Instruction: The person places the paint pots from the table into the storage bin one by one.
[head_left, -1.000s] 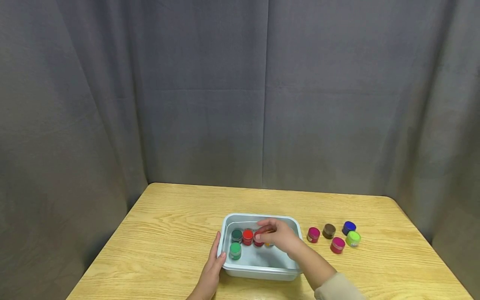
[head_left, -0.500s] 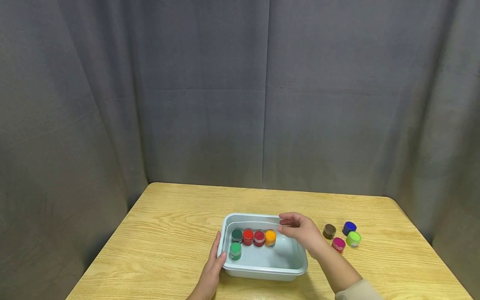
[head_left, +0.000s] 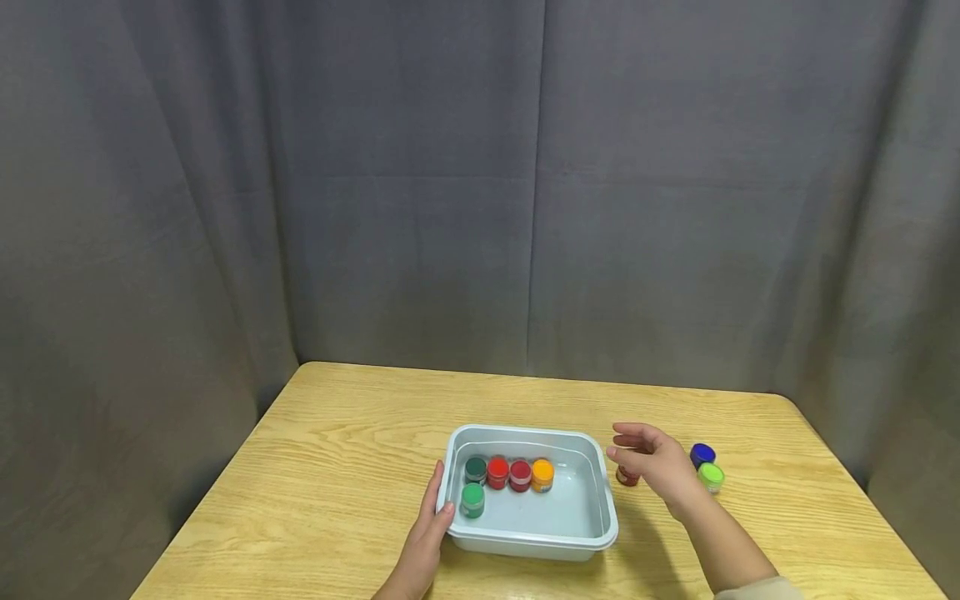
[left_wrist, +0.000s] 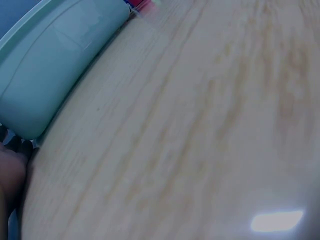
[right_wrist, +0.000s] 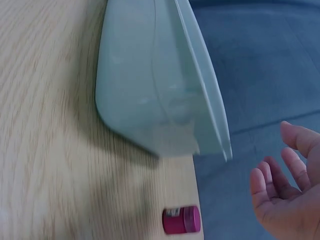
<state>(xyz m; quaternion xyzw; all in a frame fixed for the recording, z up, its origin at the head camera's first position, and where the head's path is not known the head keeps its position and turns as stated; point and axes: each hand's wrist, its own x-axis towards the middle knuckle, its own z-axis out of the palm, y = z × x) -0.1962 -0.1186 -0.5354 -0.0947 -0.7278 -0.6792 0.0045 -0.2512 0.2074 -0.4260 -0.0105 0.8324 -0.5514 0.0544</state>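
A pale blue-grey plastic bin [head_left: 525, 542] stands on the table. Inside it, in a row, are a dark green jar [head_left: 476, 470], a red jar [head_left: 498, 472], a dark red jar [head_left: 520, 476] and an orange jar [head_left: 543, 475]. A green jar [head_left: 472, 500] sits in front of the dark green one. My left hand [head_left: 423, 533] holds the bin's left side, thumb at the rim. Right of the bin, my right hand [head_left: 656, 467] hovers with loosely bent fingers and nothing in them. Below it stands a magenta jar [right_wrist: 181, 220], partly hidden in the head view.
Farther right on the wooden table [head_left: 360, 467] stand a blue jar [head_left: 702, 454] and a lime green jar [head_left: 711, 477]. Other jars seen earlier near there are hidden behind my right hand. A grey curtain [head_left: 405, 208] hangs behind the table.
My right hand has let go of the dark red jar in the row and moved right, out of the bin to above the jars on the table. My left hand stays at the bin.
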